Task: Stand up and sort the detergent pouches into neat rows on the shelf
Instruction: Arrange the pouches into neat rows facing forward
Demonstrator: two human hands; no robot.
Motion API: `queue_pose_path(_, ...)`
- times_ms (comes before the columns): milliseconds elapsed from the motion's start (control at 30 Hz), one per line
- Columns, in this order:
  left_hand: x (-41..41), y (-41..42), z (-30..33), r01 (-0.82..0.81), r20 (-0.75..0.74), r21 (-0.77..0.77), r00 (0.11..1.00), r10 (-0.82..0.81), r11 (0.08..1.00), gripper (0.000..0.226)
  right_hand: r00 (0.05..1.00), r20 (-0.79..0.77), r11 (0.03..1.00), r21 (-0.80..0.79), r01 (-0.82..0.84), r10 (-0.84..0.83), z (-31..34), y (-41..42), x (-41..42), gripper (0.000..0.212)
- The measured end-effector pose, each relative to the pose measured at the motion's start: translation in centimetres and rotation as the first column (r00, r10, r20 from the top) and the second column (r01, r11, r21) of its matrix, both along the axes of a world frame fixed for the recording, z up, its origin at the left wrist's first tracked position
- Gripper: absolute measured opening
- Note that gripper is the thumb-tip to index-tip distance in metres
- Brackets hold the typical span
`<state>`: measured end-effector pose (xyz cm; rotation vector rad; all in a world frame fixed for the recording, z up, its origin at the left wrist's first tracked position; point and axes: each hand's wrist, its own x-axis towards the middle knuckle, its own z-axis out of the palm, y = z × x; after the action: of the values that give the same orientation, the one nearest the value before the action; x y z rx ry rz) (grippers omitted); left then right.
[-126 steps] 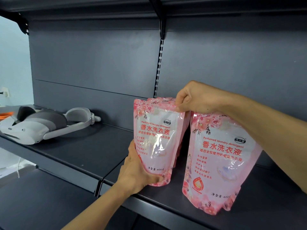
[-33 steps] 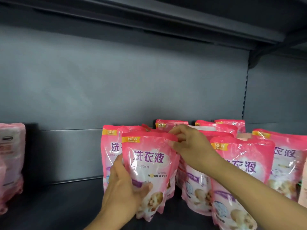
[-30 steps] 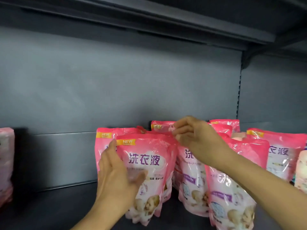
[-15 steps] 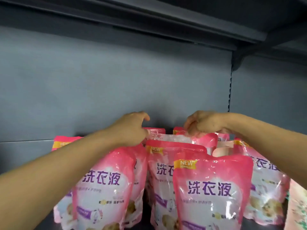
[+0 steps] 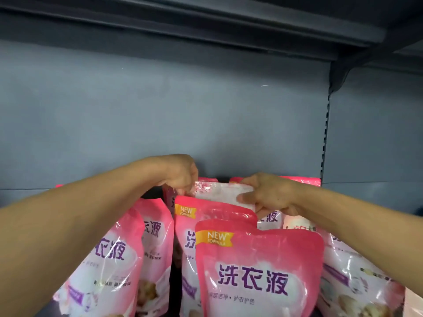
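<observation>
Head view: both arms are seen reaching over a cluster of pink detergent pouches standing on a dark grey shelf, whose back panel (image 5: 160,115) fills the upper half of the picture. A pale, whitish pouch (image 5: 219,195) is held up at the back of the cluster, its top edge level with the hands. The left hand (image 5: 180,173) is curled in a closed grip on the pouch's left upper corner, knuckles upward. The right hand (image 5: 266,194) is closed on the pouch's right edge, with the thumb laid across its front face and the fingers hidden behind it. In front of the held pouch, a front pouch (image 5: 258,271) with a yellow "NEW" tag and purple characters is seen upright, overlapping a second pouch (image 5: 206,210) directly behind it. To the left, two more pouches (image 5: 114,259) are partly covered by the left forearm. To the right, further pouches (image 5: 352,277) are seen under the right forearm. A slotted upright (image 5: 325,143) is visible on the right of the back panel.
</observation>
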<state>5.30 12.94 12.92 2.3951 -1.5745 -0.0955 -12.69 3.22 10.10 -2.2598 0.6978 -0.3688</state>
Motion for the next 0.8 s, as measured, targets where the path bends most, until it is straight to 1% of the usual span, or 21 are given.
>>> queue_pose_path(100,-1.3,0.1,1.2,-0.021,-0.056,-0.143,0.998,0.013,0.99,0.03,0.99,0.118,0.993,-0.072,0.091,-0.082,1.3,0.0,-1.4,0.016)
queue_pose_path(133,-1.9,0.0,1.7,-0.017,-0.081,-0.202,0.997,0.001,0.979,0.03,0.978,0.177,0.987,-0.09,0.13,-0.112,1.8,0.1,-2.0,0.015)
queue_pose_path(167,-2.7,0.0,2.3,-0.014,-0.109,-0.259,0.994,-0.015,0.966,0.03,0.96,0.248,0.985,-0.075,0.153,-0.13,2.4,0.3,-2.7,0.011)
queue_pose_path(200,-3.5,0.1,2.9,-0.009,-0.136,-0.314,0.99,-0.036,0.949,0.03,0.937,0.318,0.985,-0.041,0.169,-0.147,2.9,0.5,-3.4,0.008)
queue_pose_path(267,-5.4,0.2,3.7,0.011,-0.175,-0.413,0.98,-0.091,0.911,0.028,0.878,0.445,0.981,0.004,0.195,-0.177,4.0,0.7,-5.0,0.014)
queue_pose_path(400,-9.4,0.6,5.0,0.054,-0.27,-0.574,0.929,-0.252,0.817,0.025,0.726,0.661,0.972,0.021,0.234,-0.189,5.9,0.9,-8.5,0.008)
queue_pose_path(433,-10.4,0.7,5.2,0.061,-0.296,-0.615,0.906,-0.302,0.786,0.024,0.686,0.702,0.967,0.015,0.255,-0.192,6.3,1.0,-9.4,0.006)
queue_pose_path(500,-12.4,0.8,5.5,0.052,-0.354,-0.691,0.845,-0.4,0.721,0.02,0.618,0.759,0.945,-0.011,0.327,-0.205,7.1,1.3,-11.1,0.011)
queue_pose_path(567,-14.1,1.0,5.6,0.017,-0.437,-0.741,0.747,-0.501,0.671,0.011,0.561,0.802,0.919,-0.039,0.392,-0.205,8.1,2.0,-12.7,0.019)
queue_pose_path(600,-14.9,1.2,5.6,-0.003,-0.475,-0.754,0.694,-0.541,0.657,0.013,0.536,0.82,0.909,-0.047,0.415,-0.202,8.6,2.4,-13.5,0.021)
queue_pose_path(667,-16.0,1.6,5.6,-0.031,-0.531,-0.762,0.603,-0.596,0.647,0.023,0.505,0.842,0.893,-0.064,0.446,-0.192,9.8,3.7,-14.7,0.022)
queue_pose_path(700,-16.4,2.1,5.5,-0.031,-0.547,-0.761,0.569,-0.615,0.648,0.024,0.491,0.852,0.89,-0.071,0.45,-0.18,10.5,4.4,-15.1,0.021)
queue_pose_path(800,-17.5,4.0,4.9,0.02,-0.568,-0.747,0.5,-0.653,0.665,0.013,0.452,0.881,0.888,-0.087,0.451,-0.143,12.3,6.8,-15.4,0.019)
